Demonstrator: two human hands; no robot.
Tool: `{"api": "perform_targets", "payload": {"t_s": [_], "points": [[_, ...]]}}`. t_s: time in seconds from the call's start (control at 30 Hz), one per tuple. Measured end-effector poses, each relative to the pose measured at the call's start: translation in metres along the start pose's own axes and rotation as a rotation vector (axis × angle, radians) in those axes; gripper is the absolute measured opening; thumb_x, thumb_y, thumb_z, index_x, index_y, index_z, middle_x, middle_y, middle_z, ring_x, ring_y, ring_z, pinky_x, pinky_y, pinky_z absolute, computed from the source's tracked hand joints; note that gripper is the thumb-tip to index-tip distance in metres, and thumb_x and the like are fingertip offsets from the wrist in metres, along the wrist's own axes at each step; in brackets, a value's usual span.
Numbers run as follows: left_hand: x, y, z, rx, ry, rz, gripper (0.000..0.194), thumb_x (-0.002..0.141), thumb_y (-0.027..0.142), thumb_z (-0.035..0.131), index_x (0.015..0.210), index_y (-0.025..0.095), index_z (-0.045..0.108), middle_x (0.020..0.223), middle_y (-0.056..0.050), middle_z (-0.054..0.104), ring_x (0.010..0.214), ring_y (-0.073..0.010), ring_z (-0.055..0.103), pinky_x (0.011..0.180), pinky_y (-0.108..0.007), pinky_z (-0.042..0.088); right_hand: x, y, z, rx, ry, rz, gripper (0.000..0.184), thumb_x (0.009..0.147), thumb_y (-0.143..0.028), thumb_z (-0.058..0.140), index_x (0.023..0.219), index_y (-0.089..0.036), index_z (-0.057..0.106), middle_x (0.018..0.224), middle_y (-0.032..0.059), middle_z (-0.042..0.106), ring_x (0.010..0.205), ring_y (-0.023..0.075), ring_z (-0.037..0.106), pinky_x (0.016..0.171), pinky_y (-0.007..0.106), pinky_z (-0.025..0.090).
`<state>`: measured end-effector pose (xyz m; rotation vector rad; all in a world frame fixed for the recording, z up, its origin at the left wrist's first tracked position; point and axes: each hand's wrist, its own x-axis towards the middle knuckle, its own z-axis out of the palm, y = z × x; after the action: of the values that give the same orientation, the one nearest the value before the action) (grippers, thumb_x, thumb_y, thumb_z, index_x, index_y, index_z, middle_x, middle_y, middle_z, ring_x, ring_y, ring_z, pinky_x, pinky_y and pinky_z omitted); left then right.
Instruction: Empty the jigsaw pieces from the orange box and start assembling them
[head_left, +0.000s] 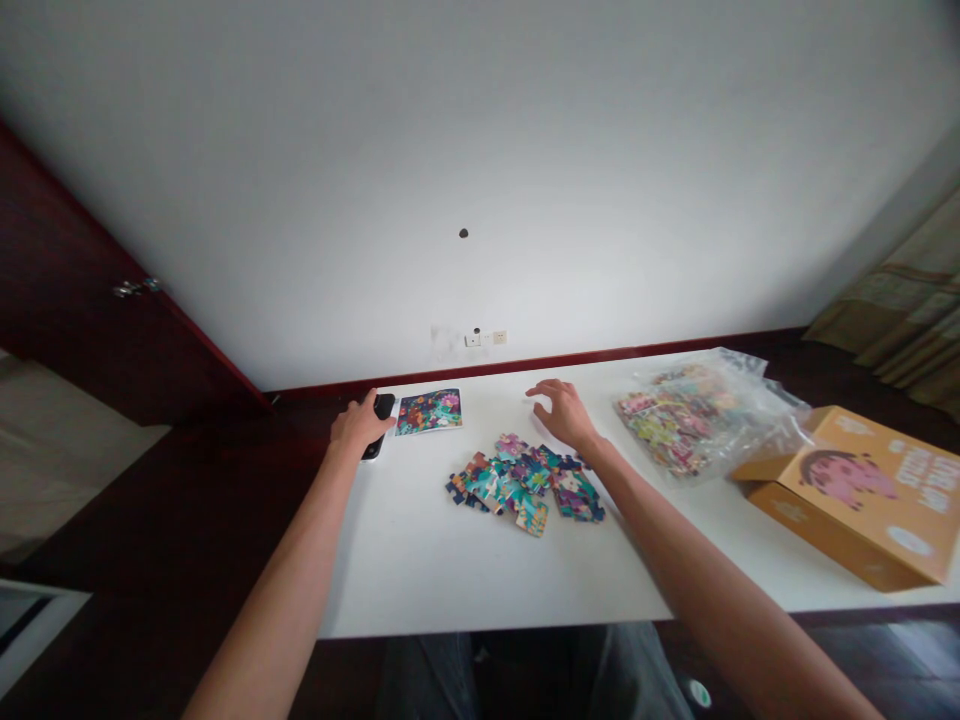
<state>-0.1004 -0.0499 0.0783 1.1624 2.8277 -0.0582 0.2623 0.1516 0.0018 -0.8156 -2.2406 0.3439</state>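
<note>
My left hand [361, 424] lies over a black phone [377, 432] at the far left of the white table [420, 560], its fingers curled on the phone. Just right of the phone lies a small colourful picture card [429, 411]. My right hand [562, 412] hovers with fingers spread and empty just beyond a loose heap of colourful jigsaw pieces [525, 483] in the middle of the table.
A clear plastic bag of more puzzle pieces [694, 420] lies at the right. An orange cardboard box [855, 495] sits tilted at the table's right edge. A dark wooden door [82, 300] stands at the left, a curtain [907, 320] at the right.
</note>
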Motion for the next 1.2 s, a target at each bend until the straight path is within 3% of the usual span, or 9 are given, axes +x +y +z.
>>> {"api": "perform_targets", "payload": {"t_s": [0.2, 0.37, 0.6, 0.9, 0.97, 1.07, 1.13, 1.2], "points": [[-0.005, 0.002, 0.001, -0.010, -0.005, -0.027, 0.090, 0.087, 0.057, 0.058, 0.166, 0.031, 0.024, 0.150, -0.025, 0.050, 0.123, -0.0456, 0.064, 0.095, -0.050, 0.053, 0.001, 0.000, -0.003, 0.001, -0.017, -0.014, 0.029, 0.088, -0.013, 0.062, 0.111, -0.020, 0.077, 0.120, 0.0129, 0.071, 0.114, 0.0292, 0.063, 0.109, 0.048, 0.044], [-0.007, -0.004, 0.006, -0.018, -0.024, -0.057, 0.092, 0.087, 0.058, 0.058, 0.166, 0.029, 0.023, 0.149, -0.027, 0.048, 0.123, -0.0466, 0.063, 0.093, -0.050, 0.053, 0.002, -0.002, -0.004, 0.001, -0.037, -0.029, 0.028, 0.088, -0.012, 0.062, 0.111, -0.018, 0.077, 0.119, 0.0138, 0.072, 0.114, 0.0285, 0.065, 0.109, 0.047, 0.044], [-0.003, -0.012, 0.005, -0.052, -0.058, -0.019, 0.096, 0.080, 0.058, 0.067, 0.165, 0.037, 0.026, 0.149, -0.023, 0.051, 0.122, -0.0452, 0.064, 0.094, -0.051, 0.053, 0.003, -0.003, -0.007, 0.002, -0.066, -0.017, 0.027, 0.088, -0.013, 0.062, 0.110, -0.019, 0.077, 0.119, 0.0127, 0.073, 0.116, 0.0283, 0.065, 0.109, 0.046, 0.044], [-0.010, -0.006, 0.001, -0.063, -0.020, -0.086, 0.097, 0.085, 0.068, 0.060, 0.166, 0.030, 0.025, 0.151, -0.026, 0.047, 0.123, -0.0474, 0.061, 0.094, -0.055, 0.051, 0.003, -0.001, -0.008, -0.003, -0.070, -0.010, 0.027, 0.088, -0.013, 0.062, 0.110, -0.019, 0.077, 0.118, 0.0127, 0.073, 0.116, 0.0284, 0.065, 0.109, 0.047, 0.044], [-0.018, 0.001, -0.001, -0.040, 0.124, -0.023, 0.093, 0.088, 0.068, 0.058, 0.165, 0.028, 0.027, 0.154, -0.025, 0.045, 0.131, -0.0482, 0.053, 0.099, -0.057, 0.049, 0.003, 0.000, -0.009, -0.003, -0.061, -0.006, 0.027, 0.088, -0.014, 0.062, 0.110, -0.020, 0.077, 0.119, 0.0124, 0.073, 0.115, 0.0281, 0.065, 0.109, 0.047, 0.044], [-0.030, 0.025, 0.002, -0.044, 0.351, 0.229, 0.066, 0.097, 0.053, 0.052, 0.156, 0.025, 0.045, 0.147, -0.017, 0.054, 0.135, -0.0381, 0.049, 0.111, -0.048, 0.043, 0.003, 0.002, -0.010, -0.005, -0.056, -0.007, 0.028, 0.087, -0.014, 0.062, 0.110, -0.020, 0.077, 0.119, 0.0125, 0.073, 0.114, 0.0277, 0.065, 0.109, 0.046, 0.044], [-0.036, 0.046, 0.010, -0.070, 0.313, 0.415, 0.046, 0.101, 0.042, 0.048, 0.141, 0.026, 0.061, 0.137, -0.012, 0.062, 0.128, -0.0312, 0.054, 0.111, -0.042, 0.043, 0.004, 0.003, -0.011, -0.004, -0.056, -0.007, 0.028, 0.087, -0.014, 0.062, 0.110, -0.020, 0.077, 0.118, 0.0124, 0.073, 0.114, 0.0276, 0.065, 0.109, 0.046, 0.044], [-0.039, 0.068, 0.024, -0.090, 0.214, 0.539, 0.037, 0.101, 0.034, 0.047, 0.128, 0.026, 0.070, 0.132, -0.009, 0.066, 0.123, -0.0290, 0.058, 0.111, -0.041, 0.044, 0.004, 0.004, -0.011, -0.003, -0.055, 0.000, 0.027, 0.087, -0.013, 0.062, 0.109, -0.019, 0.077, 0.117, 0.0124, 0.073, 0.114, 0.0276, 0.065, 0.109, 0.046, 0.044]]}}
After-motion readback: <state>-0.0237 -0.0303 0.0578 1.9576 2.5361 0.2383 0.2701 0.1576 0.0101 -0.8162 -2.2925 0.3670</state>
